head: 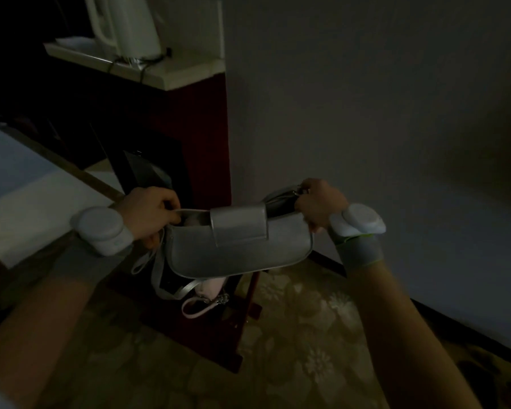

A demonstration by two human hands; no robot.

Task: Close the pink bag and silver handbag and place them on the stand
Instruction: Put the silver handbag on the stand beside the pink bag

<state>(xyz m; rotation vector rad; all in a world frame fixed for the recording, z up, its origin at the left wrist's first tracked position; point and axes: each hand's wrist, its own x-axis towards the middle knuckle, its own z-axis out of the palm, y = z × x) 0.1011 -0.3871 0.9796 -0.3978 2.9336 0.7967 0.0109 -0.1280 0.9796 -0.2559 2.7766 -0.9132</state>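
I hold the silver handbag [239,246] up in the air between my two hands, its long axis running left to right across my view, the flap facing me. My left hand [148,215] is clamped on the left end of the opening, fingers pinching the edge there. My right hand [320,206] is closed on the right end, thumb and fingers pinched together on what I take to be the zipper pull, though it is too dim to be sure. The mouth of the bag is open along the top, so I judge the closing has to run along that long axis, from my right hand toward my left, with the left hand bracing the far end. The right hand is the one on the moving part.

Just below and behind the handbag lies the pink bag [211,286], partly hidden, its pink strap [195,309] looping out toward me. It rests on the dark wooden stand [219,338], which sits on the patterned carpet [292,335]. I cannot tell whether it is zipped.

Counted: one silver handbag, one pink bag, one stand, two hands.

Farther off, to the left, a white kettle [130,22] sits on a pale bench [171,73].
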